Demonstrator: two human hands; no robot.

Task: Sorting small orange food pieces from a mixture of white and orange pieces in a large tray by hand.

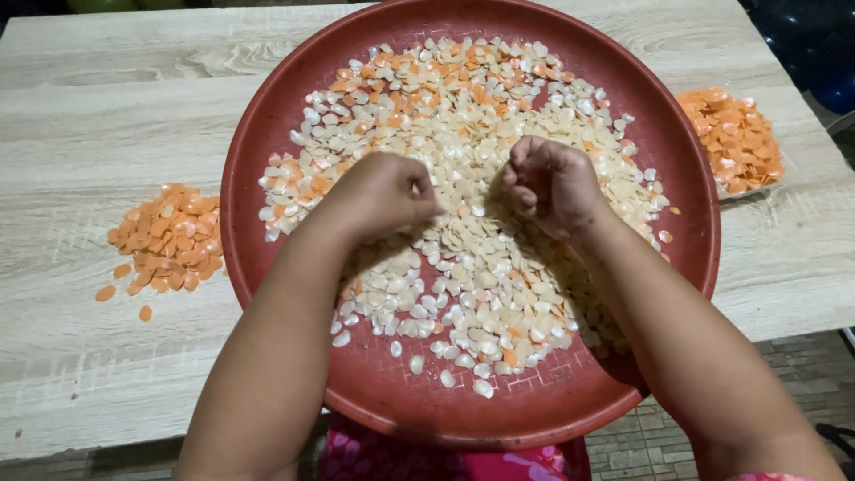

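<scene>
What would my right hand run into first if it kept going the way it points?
Probably the mixed white and orange flat chips heaped in the round red tray; the right hand points away over them, though its height is unclear.

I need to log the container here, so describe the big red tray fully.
The red tray is round, shallow and looks like matte plastic with a raised rim. It lies flat on a pale wooden table, its near edge past the table's front. A spread of white and orange chips covers its middle. Both hands, left and right, rest curled on the chips.
</scene>
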